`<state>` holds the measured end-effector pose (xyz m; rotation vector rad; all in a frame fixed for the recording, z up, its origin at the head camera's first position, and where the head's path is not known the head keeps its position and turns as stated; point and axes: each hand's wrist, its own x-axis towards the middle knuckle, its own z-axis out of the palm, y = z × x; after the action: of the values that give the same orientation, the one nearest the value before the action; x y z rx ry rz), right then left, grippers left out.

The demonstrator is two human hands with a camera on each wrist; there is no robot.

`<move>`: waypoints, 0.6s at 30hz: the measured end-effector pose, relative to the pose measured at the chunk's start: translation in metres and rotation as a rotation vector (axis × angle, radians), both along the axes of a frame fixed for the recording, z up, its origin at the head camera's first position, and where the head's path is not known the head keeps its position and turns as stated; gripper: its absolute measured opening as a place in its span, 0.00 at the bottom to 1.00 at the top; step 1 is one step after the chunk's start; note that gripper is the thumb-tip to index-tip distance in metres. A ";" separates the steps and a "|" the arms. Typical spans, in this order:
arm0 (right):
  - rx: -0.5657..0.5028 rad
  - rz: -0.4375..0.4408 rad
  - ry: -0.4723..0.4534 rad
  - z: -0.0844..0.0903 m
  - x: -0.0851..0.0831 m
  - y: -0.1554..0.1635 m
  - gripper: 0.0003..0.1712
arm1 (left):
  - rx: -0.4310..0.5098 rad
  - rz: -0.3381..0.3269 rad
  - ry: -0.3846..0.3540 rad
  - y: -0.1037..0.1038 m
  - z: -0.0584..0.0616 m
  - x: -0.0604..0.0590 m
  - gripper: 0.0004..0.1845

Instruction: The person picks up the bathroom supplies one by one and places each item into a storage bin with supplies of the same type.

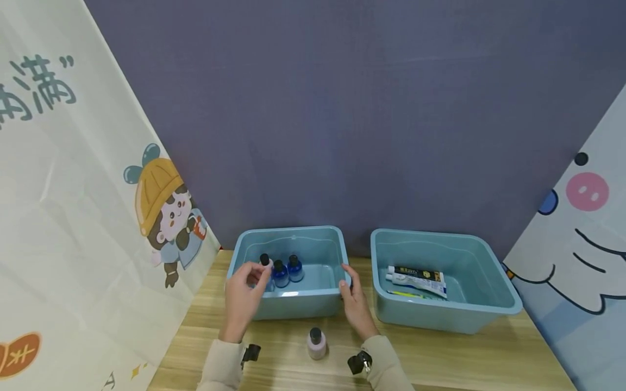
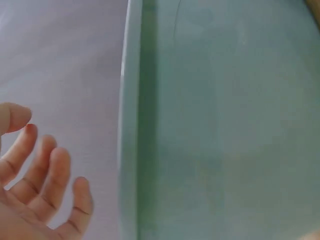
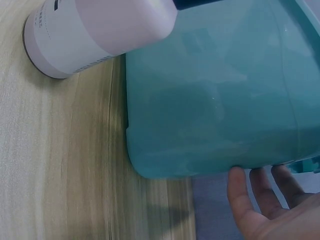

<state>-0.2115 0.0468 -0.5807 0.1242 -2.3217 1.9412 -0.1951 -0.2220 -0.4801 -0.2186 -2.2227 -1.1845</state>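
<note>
Your left hand (image 1: 243,300) hovers over the left bin's (image 1: 293,307) near-left corner, fingers loosely spread, just beside a black-capped bottle (image 1: 265,263) — whether they touch it, you cannot tell. Two blue bottles (image 1: 287,270) stand beside it. Your right hand (image 1: 356,305) rests straight fingers on that bin's right rim. The right bin (image 1: 489,304) holds toothpaste tubes (image 1: 417,278).

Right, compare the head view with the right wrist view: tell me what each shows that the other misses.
Only the head view shows the left hand at the left bin's front rim, three bottles inside it, and the right bin holding tubes. Only the right wrist view shows the pink bottle's base label close up. Both show that bottle on the table, the left bin and the right hand, fingers straight.
</note>
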 end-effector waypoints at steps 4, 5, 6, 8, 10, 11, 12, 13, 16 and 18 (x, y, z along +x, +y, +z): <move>-0.004 0.014 -0.030 0.009 0.004 0.000 0.28 | 0.080 -0.023 0.085 0.005 -0.013 0.015 0.05; -0.004 0.014 -0.035 0.011 0.004 0.000 0.28 | 0.094 -0.028 0.107 0.008 -0.016 0.018 0.05; -0.002 0.012 -0.034 0.012 0.005 0.000 0.28 | 0.108 -0.035 0.126 0.010 -0.019 0.021 0.05; -0.005 0.015 -0.036 0.011 0.005 0.000 0.28 | 0.135 -0.039 0.149 0.016 -0.025 0.028 0.06; 0.001 0.009 -0.027 0.007 0.003 0.000 0.27 | 0.153 -0.035 0.146 0.022 -0.031 0.034 0.07; 0.001 0.005 -0.020 0.004 0.002 0.000 0.27 | 0.164 -0.029 0.132 0.024 -0.035 0.037 0.06; -0.001 0.002 -0.013 0.001 0.001 0.000 0.27 | 0.174 -0.025 0.117 0.027 -0.039 0.039 0.06; -0.006 0.000 -0.007 -0.001 0.000 0.000 0.27 | 0.185 -0.021 0.102 0.029 -0.042 0.042 0.05; -0.005 -0.004 0.010 -0.006 -0.002 0.001 0.26 | 0.222 0.000 0.055 0.035 -0.053 0.047 0.05; -0.005 -0.002 0.008 -0.007 -0.003 0.001 0.27 | 0.246 0.004 0.045 0.038 -0.058 0.050 0.07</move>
<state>-0.2149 0.0481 -0.5874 0.1290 -2.3113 1.9418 -0.1448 -0.1839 -0.5383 -0.1393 -2.0153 -1.4224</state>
